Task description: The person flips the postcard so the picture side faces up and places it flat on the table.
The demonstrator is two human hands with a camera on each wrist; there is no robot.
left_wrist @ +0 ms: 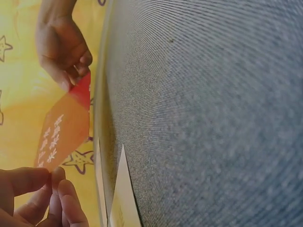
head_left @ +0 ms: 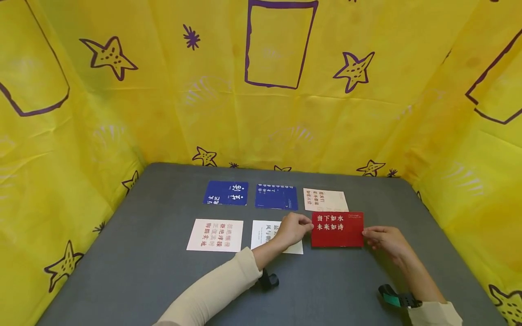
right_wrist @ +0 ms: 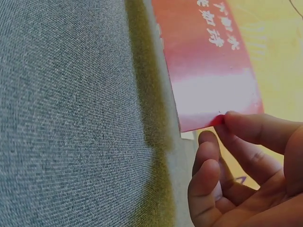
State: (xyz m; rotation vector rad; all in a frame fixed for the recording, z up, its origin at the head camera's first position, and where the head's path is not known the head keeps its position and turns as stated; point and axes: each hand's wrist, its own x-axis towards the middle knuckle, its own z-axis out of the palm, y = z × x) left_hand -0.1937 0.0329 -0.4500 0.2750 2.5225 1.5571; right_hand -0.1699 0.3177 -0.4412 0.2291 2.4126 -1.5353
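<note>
A red card with white Chinese characters is held raised off the table, its printed face toward me. My left hand pinches its left edge between thumb and fingers. At the opposite edge, the thumb and index finger of my right hand pinch the card; in the right wrist view its other fingers are bent beneath. Glare whitens part of the red card there. Beneath my left hand and forearm lies a white card, partly covered. Behind the red card rests a cream card with brown characters.
Two blue cards lie in the back row, left of the cream one. A pale pink card is at the front left. All rest on a grey table, enclosed by yellow patterned cloth. Both wrists wear black straps.
</note>
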